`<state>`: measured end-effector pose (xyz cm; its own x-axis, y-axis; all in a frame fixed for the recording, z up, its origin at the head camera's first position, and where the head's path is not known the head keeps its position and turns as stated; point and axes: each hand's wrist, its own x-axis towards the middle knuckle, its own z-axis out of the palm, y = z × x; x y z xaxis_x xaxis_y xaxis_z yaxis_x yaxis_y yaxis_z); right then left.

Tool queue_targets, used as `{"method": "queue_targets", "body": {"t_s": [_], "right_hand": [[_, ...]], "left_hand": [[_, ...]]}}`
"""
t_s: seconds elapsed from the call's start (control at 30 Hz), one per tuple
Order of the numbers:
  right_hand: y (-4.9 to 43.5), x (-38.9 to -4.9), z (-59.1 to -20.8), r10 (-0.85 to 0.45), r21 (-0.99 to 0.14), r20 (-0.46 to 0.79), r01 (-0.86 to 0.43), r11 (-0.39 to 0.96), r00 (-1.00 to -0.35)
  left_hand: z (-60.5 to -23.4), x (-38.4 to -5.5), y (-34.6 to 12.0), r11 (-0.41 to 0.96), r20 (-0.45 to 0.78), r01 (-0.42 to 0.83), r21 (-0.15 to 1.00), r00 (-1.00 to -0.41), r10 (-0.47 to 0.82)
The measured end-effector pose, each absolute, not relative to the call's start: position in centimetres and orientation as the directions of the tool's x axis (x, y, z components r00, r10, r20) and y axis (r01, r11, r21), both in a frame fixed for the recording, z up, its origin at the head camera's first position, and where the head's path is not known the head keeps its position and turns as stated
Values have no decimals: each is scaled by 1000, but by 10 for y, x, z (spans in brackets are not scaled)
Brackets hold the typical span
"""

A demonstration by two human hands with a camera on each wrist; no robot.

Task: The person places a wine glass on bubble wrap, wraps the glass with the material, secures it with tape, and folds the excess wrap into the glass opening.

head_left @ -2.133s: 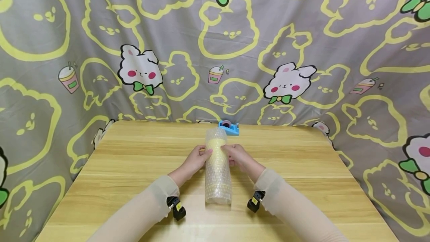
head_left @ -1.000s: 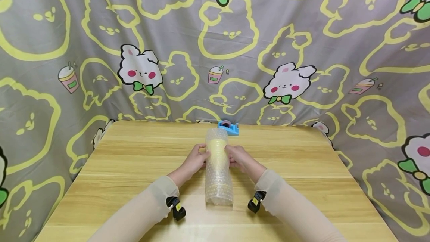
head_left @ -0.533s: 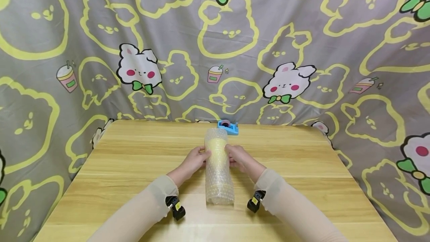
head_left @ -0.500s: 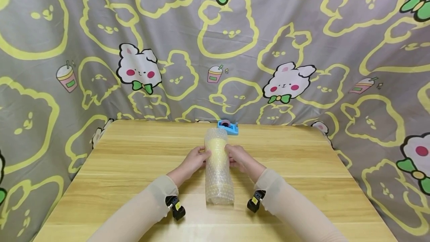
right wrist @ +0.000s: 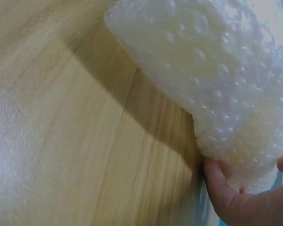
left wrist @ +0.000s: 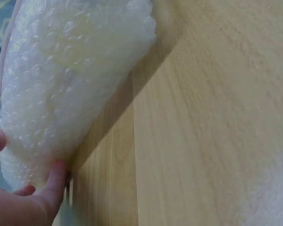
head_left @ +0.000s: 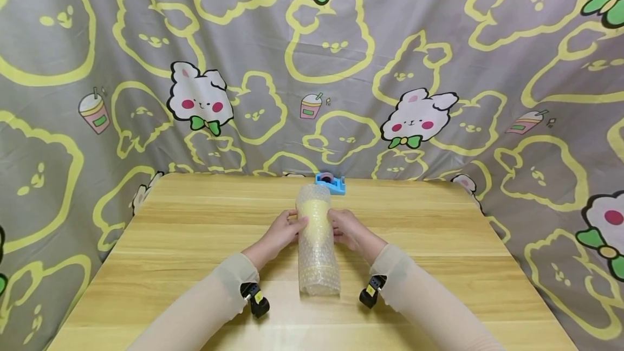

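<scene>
A long roll of bubble wrap (head_left: 318, 253) lies lengthwise in the middle of the wooden table, with something yellow showing through its upper half. On its left side my left hand (head_left: 279, 234) grips it, thumb on top and fingers tucked against the side. My right hand (head_left: 355, 232) holds the opposite side at about the same height. The left wrist view shows the bubbled surface (left wrist: 61, 80) with fingers at its lower end. In the right wrist view the wrap (right wrist: 217, 84) fills the upper right, the hand around its lower end.
Just beyond the roll's far end stands a blue tape dispenser (head_left: 331, 184) with a roll of tape in it. The wooden table (head_left: 205, 194) ends at a grey patterned curtain (head_left: 263, 42) behind and at both sides. A black wrist camera is strapped to each sleeve.
The near end of the bubble-wrap roll has shifted slightly to the right, and the roll has turned a little between the hands. Both hands stay at its sides. The head view has tilted slightly.
</scene>
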<state>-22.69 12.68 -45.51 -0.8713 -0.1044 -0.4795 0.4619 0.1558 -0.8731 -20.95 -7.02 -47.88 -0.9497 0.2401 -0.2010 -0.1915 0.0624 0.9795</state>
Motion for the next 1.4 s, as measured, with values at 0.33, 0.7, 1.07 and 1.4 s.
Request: {"method": "queue_targets", "body": {"t_s": [0.33, 0.7, 1.07, 1.4], "right_hand": [[128, -229, -454, -114, -880, -460, 434, 195, -881], [131, -227, -451, -73, -888, -416, 388, 247, -906], [131, -225, -450, -113, -909, -379, 347, 233, -918], [130, -223, -451, -112, -911, -376, 344, 228, -920]], "left_hand": [[-477, -210, -67, 50, -193, -186, 981, -950, 246], [-474, -207, -66, 64, -199, -189, 980, -956, 218], [-476, -207, -65, 34, -183, -180, 983, -968, 172], [-476, -207, -64, 30, -196, -194, 981, -969, 153]]}}
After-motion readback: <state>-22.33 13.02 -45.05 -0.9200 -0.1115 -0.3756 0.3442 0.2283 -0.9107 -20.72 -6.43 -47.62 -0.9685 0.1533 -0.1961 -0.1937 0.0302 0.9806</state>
